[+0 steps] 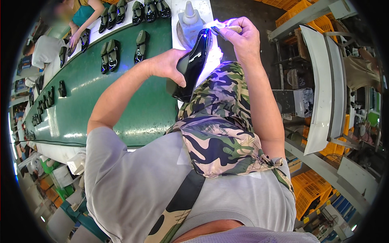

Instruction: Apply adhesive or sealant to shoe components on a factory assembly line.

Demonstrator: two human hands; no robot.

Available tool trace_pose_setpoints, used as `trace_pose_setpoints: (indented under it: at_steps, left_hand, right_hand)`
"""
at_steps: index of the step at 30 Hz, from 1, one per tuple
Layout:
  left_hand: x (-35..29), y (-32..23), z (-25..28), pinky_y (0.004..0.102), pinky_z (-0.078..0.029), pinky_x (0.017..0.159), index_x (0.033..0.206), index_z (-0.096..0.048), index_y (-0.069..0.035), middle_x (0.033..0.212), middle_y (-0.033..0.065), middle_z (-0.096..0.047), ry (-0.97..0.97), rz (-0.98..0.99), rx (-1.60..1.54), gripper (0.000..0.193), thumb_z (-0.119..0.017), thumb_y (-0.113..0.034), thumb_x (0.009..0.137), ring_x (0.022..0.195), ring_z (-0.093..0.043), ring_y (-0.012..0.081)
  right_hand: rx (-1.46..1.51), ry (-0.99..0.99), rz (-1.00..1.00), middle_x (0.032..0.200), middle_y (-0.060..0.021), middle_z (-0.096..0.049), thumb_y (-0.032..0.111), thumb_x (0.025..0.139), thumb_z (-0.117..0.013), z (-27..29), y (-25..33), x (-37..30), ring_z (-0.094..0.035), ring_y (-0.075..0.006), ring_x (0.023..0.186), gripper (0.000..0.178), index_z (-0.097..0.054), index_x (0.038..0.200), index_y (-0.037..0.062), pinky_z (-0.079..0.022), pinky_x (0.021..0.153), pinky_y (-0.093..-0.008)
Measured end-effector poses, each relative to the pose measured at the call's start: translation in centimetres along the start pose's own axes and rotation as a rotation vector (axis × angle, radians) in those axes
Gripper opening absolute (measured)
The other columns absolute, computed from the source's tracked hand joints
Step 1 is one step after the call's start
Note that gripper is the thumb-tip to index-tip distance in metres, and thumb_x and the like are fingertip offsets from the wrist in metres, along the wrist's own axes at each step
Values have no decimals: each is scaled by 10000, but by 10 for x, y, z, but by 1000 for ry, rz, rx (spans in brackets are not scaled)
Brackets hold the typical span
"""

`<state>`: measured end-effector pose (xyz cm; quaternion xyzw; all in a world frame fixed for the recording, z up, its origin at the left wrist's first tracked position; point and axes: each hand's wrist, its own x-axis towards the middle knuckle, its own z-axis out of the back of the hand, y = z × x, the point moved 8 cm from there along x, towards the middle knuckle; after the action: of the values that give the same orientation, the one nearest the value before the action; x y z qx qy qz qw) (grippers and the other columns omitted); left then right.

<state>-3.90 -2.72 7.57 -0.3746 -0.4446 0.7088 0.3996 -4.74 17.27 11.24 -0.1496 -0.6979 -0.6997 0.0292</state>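
A glossy black shoe [197, 60] is held tilted in front of me, its narrow end pointing away. My left hand [169, 69] grips it by its near part, thumb pressed on its side. A dull grey-green form shows beside the thumb. At the shoe's far tip, my right hand [243, 38] pinches a small tool with a pale handle [235, 28]; its working end is too small to make out. White crumpled material [212, 25] lies by that tip under bright light. Just left stands a translucent bottle with a cone nozzle [189, 18].
A green conveyor belt [109, 105] carries several black shoes [109, 56]. More shoes [150, 10] line the white ledge beyond. At the far left, a co-worker's hand [75, 38] touches a shoe. On the right are a white panel [320, 89] and orange crates [312, 188].
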Motion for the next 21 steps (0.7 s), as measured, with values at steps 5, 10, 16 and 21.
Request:
trace_pose_setpoints:
  at_steps: [5, 10, 16, 21]
  left_hand:
    - [0, 15, -12, 323, -484, 929, 1279, -522, 23, 1098, 92, -657, 119, 122, -144, 811, -875, -181, 578, 994, -605, 171]
    - [0, 20, -18, 318, -483, 921, 1295, -517, 24, 1115, 87, -642, 118, 138, -279, 815, -862, -204, 592, 1003, -596, 172]
    - [6, 20, -24, 314, -469, 944, 1291, -533, 12, 1119, 86, -639, 107, 146, -480, 796, -828, -265, 606, 1011, -601, 188]
    - [7, 37, -24, 308, -484, 922, 1281, -534, 39, 1115, 104, -653, 56, 243, -674, 811, -822, -284, 595, 995, -622, 190]
  right_hand:
    - [-38, -54, 61, 738, 3, -610, 51, 762, -772, 8, -9, 0, -542, -55, 663, 177, -634, 865, 7, -459, 590, -220]
    - [-35, -58, 52, 770, -7, -623, 42, 765, -762, 9, -15, -5, -554, -59, 686, 165, -630, 859, 10, -469, 606, -225]
    - [-4, 8, 29, 816, -12, -631, 29, 768, -753, 2, -19, -14, -560, -63, 710, 161, -607, 833, 21, -475, 633, -229]
    - [-15, 103, -22, 815, -4, -621, 24, 759, -760, -5, -28, -22, -550, -64, 718, 188, -583, 822, 28, -463, 631, -232]
